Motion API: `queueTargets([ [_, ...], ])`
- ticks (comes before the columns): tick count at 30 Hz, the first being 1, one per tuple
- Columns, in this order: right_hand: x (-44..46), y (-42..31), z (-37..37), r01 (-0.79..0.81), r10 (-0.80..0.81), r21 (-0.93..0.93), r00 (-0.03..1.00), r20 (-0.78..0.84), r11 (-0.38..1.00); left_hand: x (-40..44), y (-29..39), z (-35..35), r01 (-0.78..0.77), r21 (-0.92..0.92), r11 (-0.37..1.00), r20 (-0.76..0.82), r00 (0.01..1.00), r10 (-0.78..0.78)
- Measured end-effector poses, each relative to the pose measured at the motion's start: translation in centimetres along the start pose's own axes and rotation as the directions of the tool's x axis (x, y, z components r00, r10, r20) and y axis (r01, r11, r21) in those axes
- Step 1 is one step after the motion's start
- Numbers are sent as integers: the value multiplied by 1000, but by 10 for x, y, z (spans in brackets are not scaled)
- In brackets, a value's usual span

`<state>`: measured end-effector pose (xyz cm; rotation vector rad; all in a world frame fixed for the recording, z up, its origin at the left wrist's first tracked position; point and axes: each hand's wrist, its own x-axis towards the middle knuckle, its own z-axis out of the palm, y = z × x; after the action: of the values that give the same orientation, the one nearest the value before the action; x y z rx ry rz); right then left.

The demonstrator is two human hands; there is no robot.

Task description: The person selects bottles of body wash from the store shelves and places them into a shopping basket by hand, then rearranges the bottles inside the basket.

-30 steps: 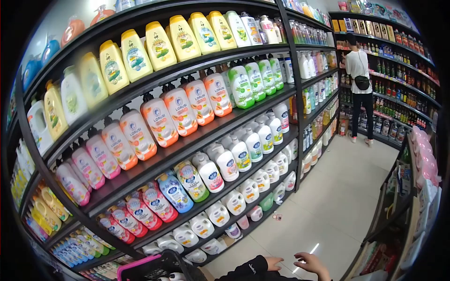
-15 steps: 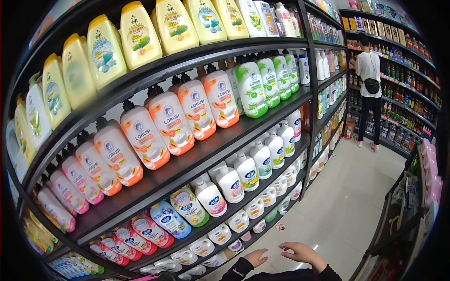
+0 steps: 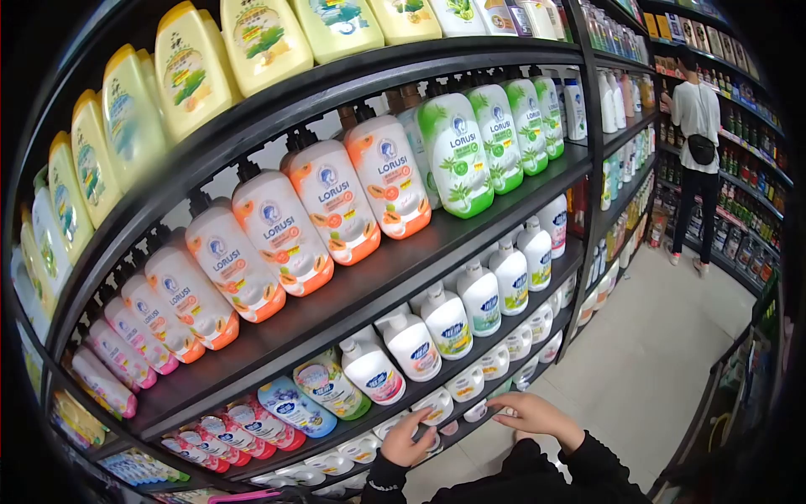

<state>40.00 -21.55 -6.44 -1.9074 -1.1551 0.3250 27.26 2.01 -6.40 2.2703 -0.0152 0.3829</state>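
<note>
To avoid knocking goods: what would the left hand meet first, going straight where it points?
The left hand would probably meet a white bottle in a lower row; depth is unclear.

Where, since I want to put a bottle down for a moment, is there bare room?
A bare strip of dark shelf runs in front of the orange-based LORUSI bottles; aisle floor beyond the right hand also looks bare. Crowded: the yellow bottles above, and the white jugs near the left hand.
</note>
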Motion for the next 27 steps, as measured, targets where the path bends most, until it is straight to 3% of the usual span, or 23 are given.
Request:
queueTargets([
  [3,27,12,-40,130,-129,39,991,-32,991,40,26,-3,-70,-49,996,-145,988,62],
  [5,40,18,-68,151,-148,28,985,-91,988,70,48,-7,-104,42,994,-206,972,111],
  [9,65,32,-126,231,-207,98,956,-207,968,138,76,-7,-348,71,935,-388,854,347],
  [14,99,28,-197,335,-303,30,882,-360,942,220,119,-5,-501,-172,848,-528,774,350],
  [16,115,25,-218,446,-453,-136,752,-479,885,251,133,-6,-570,-233,788,-571,736,363],
  [20,151,20,-244,493,-550,-249,697,-460,834,298,146,-10,-492,-308,815,-639,741,206],
  [22,173,20,-249,491,-635,-409,654,-410,769,322,144,-12,-411,-308,858,-630,764,140],
  [27,207,34,-242,498,-672,-466,644,-367,732,350,145,-17,-372,-385,844,-576,812,95],
])
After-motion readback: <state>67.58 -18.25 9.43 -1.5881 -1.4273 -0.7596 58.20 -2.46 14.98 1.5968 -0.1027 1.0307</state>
